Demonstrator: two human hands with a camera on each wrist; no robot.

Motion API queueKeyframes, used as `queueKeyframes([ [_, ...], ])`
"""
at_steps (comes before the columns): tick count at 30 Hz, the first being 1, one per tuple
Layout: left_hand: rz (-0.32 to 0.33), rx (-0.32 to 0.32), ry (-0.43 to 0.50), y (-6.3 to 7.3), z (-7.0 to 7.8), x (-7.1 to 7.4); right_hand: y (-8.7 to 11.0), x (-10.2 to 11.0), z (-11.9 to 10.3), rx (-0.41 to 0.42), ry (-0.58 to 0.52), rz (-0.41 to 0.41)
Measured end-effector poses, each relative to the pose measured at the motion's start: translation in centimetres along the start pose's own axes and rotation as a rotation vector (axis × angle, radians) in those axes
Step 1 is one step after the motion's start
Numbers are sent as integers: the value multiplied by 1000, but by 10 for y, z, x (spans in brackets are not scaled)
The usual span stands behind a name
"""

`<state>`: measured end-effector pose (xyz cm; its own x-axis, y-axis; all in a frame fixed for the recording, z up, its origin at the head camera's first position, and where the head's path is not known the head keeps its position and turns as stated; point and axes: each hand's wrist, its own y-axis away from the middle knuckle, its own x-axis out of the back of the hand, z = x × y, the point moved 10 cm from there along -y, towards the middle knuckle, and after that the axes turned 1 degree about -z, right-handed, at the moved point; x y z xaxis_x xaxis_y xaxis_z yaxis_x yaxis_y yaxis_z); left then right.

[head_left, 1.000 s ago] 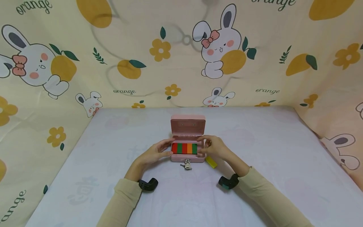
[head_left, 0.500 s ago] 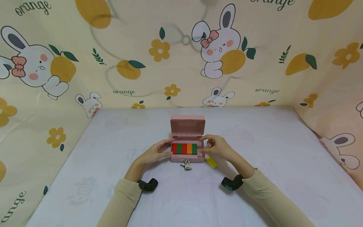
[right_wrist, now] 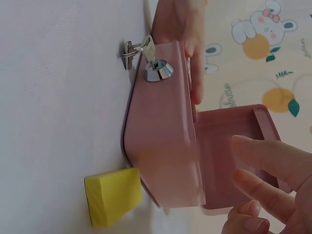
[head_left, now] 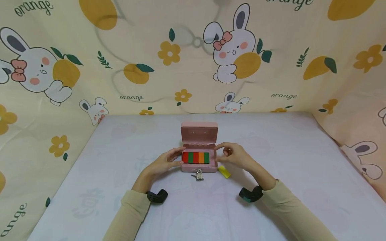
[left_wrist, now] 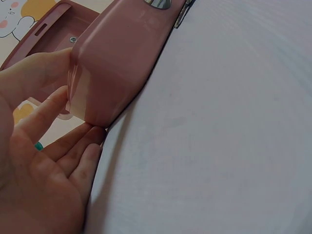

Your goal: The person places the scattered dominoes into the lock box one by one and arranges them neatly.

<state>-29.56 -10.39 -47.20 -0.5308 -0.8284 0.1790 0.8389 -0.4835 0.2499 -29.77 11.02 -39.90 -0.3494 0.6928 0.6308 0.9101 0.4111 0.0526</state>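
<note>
A pink metal cash box (head_left: 199,169) stands with its lid (head_left: 199,134) raised. Inside, a row of red, green and orange blocks (head_left: 196,157) lies against the left end, with a gap at the right. My left hand (head_left: 165,162) rests against the box's left end, thumb and fingertips touching its rim and side, nothing gripped. My right hand (head_left: 236,155) is at the right rim, thumb and index finger apart, the other fingers bent, holding nothing. A yellow block (right_wrist: 114,195) lies on the table by the front right corner.
A key (right_wrist: 149,47) sits in the lock on the box's front, with a second key (right_wrist: 128,55) hanging from it. A white cloth covers the table (head_left: 193,207). Bunny-and-orange fabric (head_left: 193,67) hangs behind and at both sides.
My right hand has drawn back to the right, from beside the blocks inside the box to its right rim. The left hand and the blocks stay put.
</note>
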Motion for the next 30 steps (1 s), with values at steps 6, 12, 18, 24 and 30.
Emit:
queueKeyframes([
  [6,1,12,9,1,-1,1,2,3,3,-22,-16,-14],
  [12,3,19,12,1,-1,1,6,2,6,-32,-19,-25],
  [18,-3,9,8,1,-1,0,9,3,6,0,-33,-28],
  [24,-1,13,5,0,-3,0,12,2,6,29,-16,-61],
  [30,6,28,12,0,-4,1,15,1,8,50,-15,-85],
])
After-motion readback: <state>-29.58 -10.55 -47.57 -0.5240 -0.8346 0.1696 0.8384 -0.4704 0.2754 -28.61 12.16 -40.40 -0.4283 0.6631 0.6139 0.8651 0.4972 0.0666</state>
